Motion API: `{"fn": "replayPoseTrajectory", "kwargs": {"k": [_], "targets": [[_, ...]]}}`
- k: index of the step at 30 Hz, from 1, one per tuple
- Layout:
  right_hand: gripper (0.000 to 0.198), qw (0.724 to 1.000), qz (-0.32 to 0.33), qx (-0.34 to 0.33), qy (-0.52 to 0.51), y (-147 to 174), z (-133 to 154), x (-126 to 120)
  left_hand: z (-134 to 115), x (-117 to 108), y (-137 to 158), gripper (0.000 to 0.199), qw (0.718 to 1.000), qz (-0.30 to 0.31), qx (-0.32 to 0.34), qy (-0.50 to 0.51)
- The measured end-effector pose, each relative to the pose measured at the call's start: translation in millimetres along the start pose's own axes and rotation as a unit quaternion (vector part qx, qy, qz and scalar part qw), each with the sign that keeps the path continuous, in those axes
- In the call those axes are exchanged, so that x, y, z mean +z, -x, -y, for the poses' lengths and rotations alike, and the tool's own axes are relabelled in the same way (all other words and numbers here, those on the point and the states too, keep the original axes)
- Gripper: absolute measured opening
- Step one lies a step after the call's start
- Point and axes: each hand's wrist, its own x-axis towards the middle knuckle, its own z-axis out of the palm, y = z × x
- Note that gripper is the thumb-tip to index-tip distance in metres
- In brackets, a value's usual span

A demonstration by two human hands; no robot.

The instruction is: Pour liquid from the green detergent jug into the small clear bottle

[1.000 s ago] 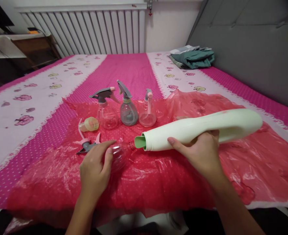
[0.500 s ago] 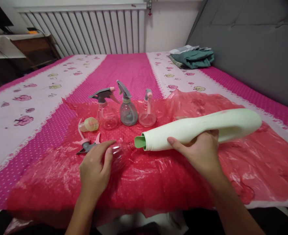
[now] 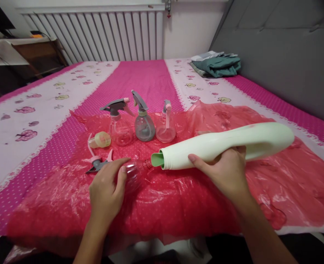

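My left hand (image 3: 108, 183) grips a clear spray bottle body (image 3: 135, 176), which is tilted with its open neck toward the right. In my right hand (image 3: 226, 172) is a large pale green plastic jug (image 3: 206, 148), lying nearly level. Its green spout (image 3: 157, 159) meets the bottle's neck; whether liquid flows cannot be made out. Beside my left hand lies a loose grey and pink trigger sprayer head (image 3: 97, 164). A yellowish cap (image 3: 101, 139) rests behind it. Three spray bottles stand farther back: a clear one (image 3: 122, 132), a grey one (image 3: 144, 128) and another clear one (image 3: 166, 134).
A crumpled red plastic sheet (image 3: 178, 205) covers the near part of the bed (image 3: 142, 80). Folded clothes (image 3: 217, 65) lie at the far right by the grey headboard (image 3: 274, 47). A white radiator (image 3: 95, 35) runs along the wall. A desk (image 3: 37, 51) stands at the left.
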Motion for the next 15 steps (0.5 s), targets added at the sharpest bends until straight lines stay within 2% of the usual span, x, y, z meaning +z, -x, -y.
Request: {"fn": "replayPoseTrajectory", "kwargs": {"k": [9, 15], "targets": [[0.092, 1.0, -0.015, -0.001, 0.01, 0.4, -1.6, 0.0, 0.9, 0.2, 1.0, 0.043, 1.0, -0.001, 0.01, -0.002], [0.083, 1.0, 0.006, -0.017, -0.001, 0.4, -2.5, 1.2, -0.1, 0.3, 0.3, 0.044, 1.0, -0.004, 0.013, 0.001]]}}
